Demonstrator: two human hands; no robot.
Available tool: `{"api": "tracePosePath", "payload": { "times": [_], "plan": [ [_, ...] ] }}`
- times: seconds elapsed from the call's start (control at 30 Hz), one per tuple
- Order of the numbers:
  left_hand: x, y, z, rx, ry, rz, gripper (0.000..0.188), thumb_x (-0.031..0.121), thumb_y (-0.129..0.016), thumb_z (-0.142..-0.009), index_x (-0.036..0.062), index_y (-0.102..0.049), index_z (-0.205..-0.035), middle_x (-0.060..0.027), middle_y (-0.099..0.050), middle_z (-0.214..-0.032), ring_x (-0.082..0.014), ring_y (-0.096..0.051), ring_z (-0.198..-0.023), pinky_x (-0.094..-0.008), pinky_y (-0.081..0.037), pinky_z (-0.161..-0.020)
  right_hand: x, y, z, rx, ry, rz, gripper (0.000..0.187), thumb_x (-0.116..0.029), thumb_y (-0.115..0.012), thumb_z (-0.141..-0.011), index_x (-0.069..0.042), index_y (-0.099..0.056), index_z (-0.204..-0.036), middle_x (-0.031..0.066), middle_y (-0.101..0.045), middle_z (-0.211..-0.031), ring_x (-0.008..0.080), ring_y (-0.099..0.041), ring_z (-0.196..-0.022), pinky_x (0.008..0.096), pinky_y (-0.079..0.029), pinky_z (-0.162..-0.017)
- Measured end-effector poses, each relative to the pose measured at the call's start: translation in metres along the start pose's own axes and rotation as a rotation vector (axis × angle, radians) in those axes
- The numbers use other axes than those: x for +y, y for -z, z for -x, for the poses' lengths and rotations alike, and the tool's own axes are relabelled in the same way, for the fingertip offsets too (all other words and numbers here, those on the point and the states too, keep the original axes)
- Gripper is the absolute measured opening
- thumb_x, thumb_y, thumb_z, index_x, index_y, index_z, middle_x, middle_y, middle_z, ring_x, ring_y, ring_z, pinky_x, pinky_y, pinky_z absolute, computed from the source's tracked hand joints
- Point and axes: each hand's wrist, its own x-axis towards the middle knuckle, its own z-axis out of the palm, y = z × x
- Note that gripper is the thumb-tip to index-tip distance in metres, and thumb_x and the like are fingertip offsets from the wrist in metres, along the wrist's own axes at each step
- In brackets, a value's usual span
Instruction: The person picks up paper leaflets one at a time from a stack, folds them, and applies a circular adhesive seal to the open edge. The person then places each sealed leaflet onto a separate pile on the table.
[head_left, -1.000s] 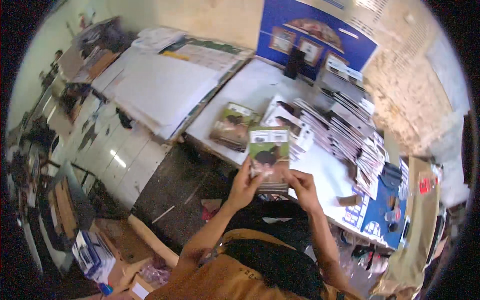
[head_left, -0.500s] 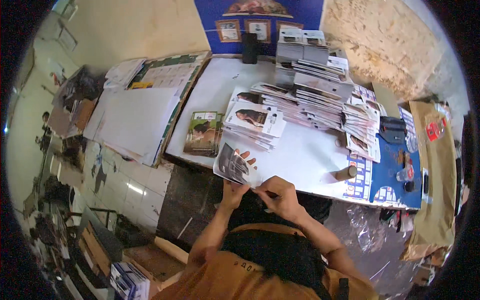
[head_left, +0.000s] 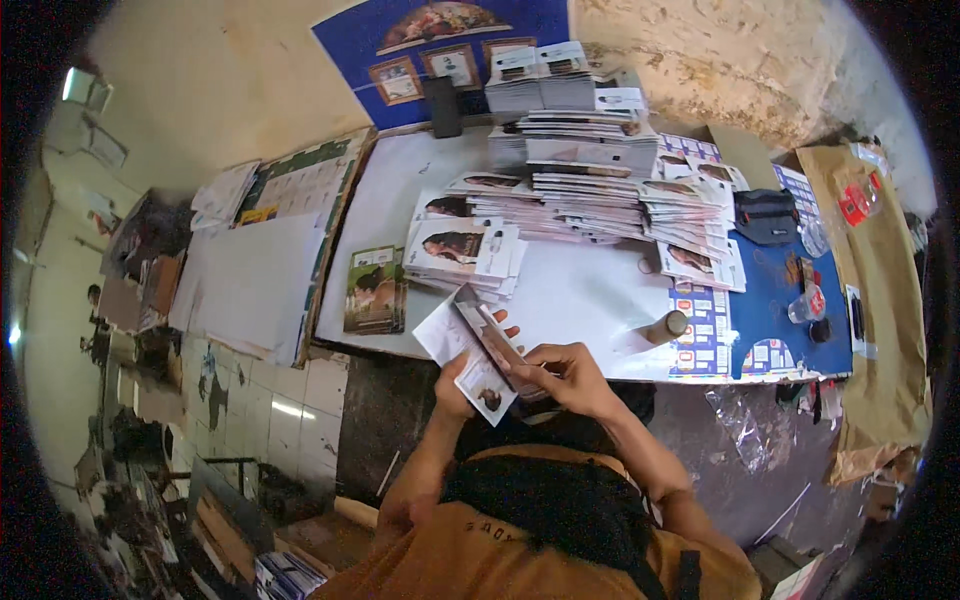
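Note:
I hold a thin stack of printed leaflets [head_left: 478,352] just in front of my chest, at the near edge of the white table [head_left: 575,295]. My left hand [head_left: 452,392] grips the stack from underneath. My right hand [head_left: 562,375] pinches its right edge, fingers on the top sheets. The sheets are white with a small dark picture, and the stack is tilted so its edge points at the camera.
Several piles of similar leaflets [head_left: 590,185] cover the table's far half. A green booklet pile [head_left: 375,290] lies at its left edge. A small brown bottle [head_left: 668,326], a blue mat [head_left: 780,310], a black pouch [head_left: 768,215] and large white boards [head_left: 255,275] sit around.
The stack has turned from facing the camera with its picture cover to lying tilted and edge-on, lower and closer to my chest. My head has tipped, so the table sits higher in view.

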Motion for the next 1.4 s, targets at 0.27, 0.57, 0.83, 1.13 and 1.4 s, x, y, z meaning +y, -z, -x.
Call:
{"api": "tracePosePath", "payload": {
  "times": [0.27,0.57,0.83,1.13,1.4],
  "plan": [
    [-0.044,-0.008,-0.023,-0.029,0.212,-0.322,0.074,0.032,-0.062,-0.097,0.0015,-0.026,-0.154,-0.0212,-0.044,-0.149,-0.0329,-0.048,-0.135,-0.0408,-0.046,-0.110,0.034,0.032,0.014,0.053,0.040,-0.065,0.027,-0.020,-0.081,-0.086,-0.002,-0.067,-0.074,-0.0017,-0.062,-0.070,0.0068,-0.052,-0.066,0.0266,-0.043,-0.058],
    [0.003,-0.035,-0.058,-0.550,-0.332,-1.459,0.076,-0.004,-0.061,-0.081,-0.0032,-0.033,-0.151,-0.0226,-0.053,-0.140,-0.0312,-0.053,-0.129,-0.0431,-0.043,-0.106,0.021,0.090,0.036,0.356,0.111,0.315,0.035,-0.005,-0.066,-0.091,0.000,-0.068,-0.125,0.0117,-0.075,-0.110,0.0167,-0.067,-0.097,0.0337,-0.054,-0.086],
    [-0.043,0.039,-0.044,-0.950,-0.140,-1.775,0.104,0.025,-0.076,-0.071,-0.0007,-0.023,-0.157,-0.0247,-0.027,-0.161,-0.0447,-0.024,-0.149,-0.0556,-0.017,-0.122,0.140,0.080,0.042,0.416,-0.109,-0.570,0.089,-0.063,-0.044,-0.099,-0.010,-0.011,-0.162,0.0108,-0.017,-0.166,0.0275,-0.024,-0.149,0.0430,-0.034,-0.116],
    [-0.069,0.019,-0.058,-0.794,-0.146,-1.796,0.098,0.058,-0.066,-0.087,-0.0059,-0.030,-0.152,-0.0259,-0.027,-0.161,-0.0481,-0.029,-0.145,-0.0612,-0.021,-0.117,0.106,0.054,0.046,1.061,-0.050,0.199,0.024,-0.020,-0.064,-0.095,0.000,-0.072,-0.107,0.0190,-0.064,-0.069,0.0103,-0.053,-0.063,0.0342,-0.049,-0.061],
    [-0.103,0.016,-0.086,-0.618,-0.190,-1.881,0.064,0.030,-0.056,-0.098,-0.0074,-0.038,-0.147,-0.0258,-0.042,-0.151,-0.0449,-0.036,-0.142,-0.0614,-0.023,-0.116,0.115,0.056,0.039,0.888,0.111,0.370,0.055,0.002,-0.065,-0.085,-0.008,-0.057,-0.138,0.0190,-0.067,-0.123,0.0270,-0.067,-0.112,0.0360,-0.051,-0.097]
  ]
}}
